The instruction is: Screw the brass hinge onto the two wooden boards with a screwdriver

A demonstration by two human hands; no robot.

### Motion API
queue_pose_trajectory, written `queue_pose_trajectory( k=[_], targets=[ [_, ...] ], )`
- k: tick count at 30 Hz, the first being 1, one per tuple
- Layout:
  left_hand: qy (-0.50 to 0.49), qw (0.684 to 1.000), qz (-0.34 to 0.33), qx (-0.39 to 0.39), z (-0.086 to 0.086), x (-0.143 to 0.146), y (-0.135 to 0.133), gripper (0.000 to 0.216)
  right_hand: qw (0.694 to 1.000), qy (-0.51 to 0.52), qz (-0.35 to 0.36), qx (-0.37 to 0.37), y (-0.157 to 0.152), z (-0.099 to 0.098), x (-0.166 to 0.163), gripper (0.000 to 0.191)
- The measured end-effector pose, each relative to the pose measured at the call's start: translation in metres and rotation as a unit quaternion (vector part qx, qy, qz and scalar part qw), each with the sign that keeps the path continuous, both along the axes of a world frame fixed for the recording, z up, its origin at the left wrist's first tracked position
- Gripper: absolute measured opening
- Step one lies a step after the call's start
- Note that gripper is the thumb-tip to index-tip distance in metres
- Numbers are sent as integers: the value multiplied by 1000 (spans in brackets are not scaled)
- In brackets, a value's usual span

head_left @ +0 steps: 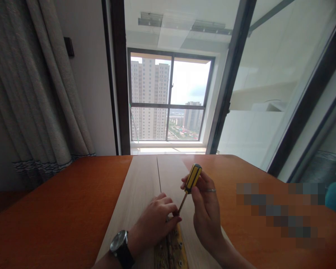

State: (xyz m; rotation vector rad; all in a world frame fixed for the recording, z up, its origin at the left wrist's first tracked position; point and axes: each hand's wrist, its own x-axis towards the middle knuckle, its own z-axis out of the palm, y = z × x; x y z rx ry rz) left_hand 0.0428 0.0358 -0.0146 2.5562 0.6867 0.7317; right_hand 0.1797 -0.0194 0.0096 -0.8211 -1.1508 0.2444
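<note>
My right hand (208, 213) grips a screwdriver (194, 177) by its yellow-and-black handle. The tool is tilted, its thin metal shaft running down to the left toward my left fingertips. My left hand (156, 218), with a watch (119, 241) on its wrist, is closed at the far end of a worn yellow-brown strip (179, 239). Its thumb and fingers come together around the screwdriver's tip and hide it. Whatever they pinch there cannot be made out. Several screw heads show along the strip, and a dark lengthwise line runs down it.
Beneath the strip lies a pale wood-grain board (137, 179) with a dark seam, on an orange-brown table (81, 201). A grey curtain (44, 93) hangs at the left. Beyond the table stand dark-framed glass panels and a window (190, 82). A blurred-out patch covers part of the right side.
</note>
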Motion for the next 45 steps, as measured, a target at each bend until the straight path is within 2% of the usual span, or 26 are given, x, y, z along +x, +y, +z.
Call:
queue_pose_trajectory(
  k=[4, 14, 24, 31, 39, 45],
  targets=[
    [-20, 1000, -3, -9, -1, 0, 0, 7, 999, 42, -7, 23, 1, 2, 0, 27],
    [-83, 997, 3, 2, 2, 0, 1, 8, 999, 48, -11, -1, 2, 1, 2, 26],
    [-63, 998, 13, 7, 4, 0, 1, 9, 1000, 1, -17, -21, 1, 0, 3, 26],
    [-70, 997, 21, 16, 3, -3, 5, 12, 999, 5, -20, -31, 4, -3, 4, 29],
    [-68, 994, 56, 65, 7, -11, 14, 12, 998, -27, -27, -50, 3, -3, 4, 31],
    [-25, 986, 90, 141, 10, -38, 23, 7, 998, -27, -13, -48, 3, -4, 2, 30]
  ],
)
